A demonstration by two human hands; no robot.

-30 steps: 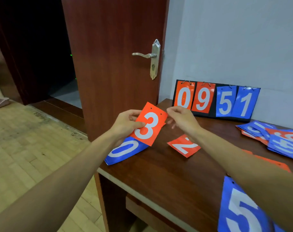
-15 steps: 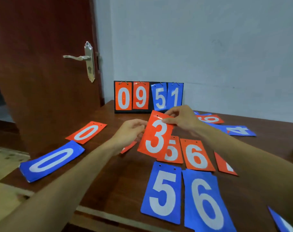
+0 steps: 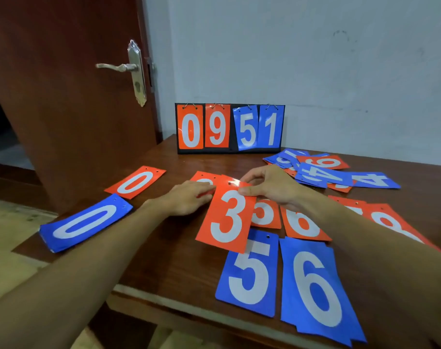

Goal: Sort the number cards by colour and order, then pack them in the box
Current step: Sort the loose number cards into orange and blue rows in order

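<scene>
1. Head cam, where things lie: my right hand [image 3: 272, 187] pinches the top edge of the orange 3 card [image 3: 227, 217] btw thumb and fingers. The card hangs tilted, its lower end over the orange 5 [image 3: 264, 214] and the top of the blue 5 [image 3: 249, 273].
2. My left hand [image 3: 186, 200] lies w/ fingers stretched out, tips touching the 3's left edge. It rests over a part-hidden orange card [image 3: 201, 177] and holds nothing as far as I can see.
3. Laid out on the table [image 3: 176, 260]: orange 0 [image 3: 136, 181] and blue 0 [image 3: 86, 222] at left. Orange 5 and orange 6 [image 3: 302, 224] sit in a row, w/ blue 5 and blue 6 [image 3: 315, 288] in front of them and orange 8 [image 3: 385, 220] far right. An unsorted heap [image 3: 315, 170] sits back right, near the scoreboard stand [image 3: 229, 128].
4. Step, I reckon: sorting, i.e. placing the 3 into the orange row. Early-ish: the heap isn't gone through and no box is in view.
5. Next move needs a slot left of the orange 5, w/ room for a 4. Prob. slide the 3 left and lay it flat, not covering the 5s. I can't read the hidden card's number, so check it first.
</scene>
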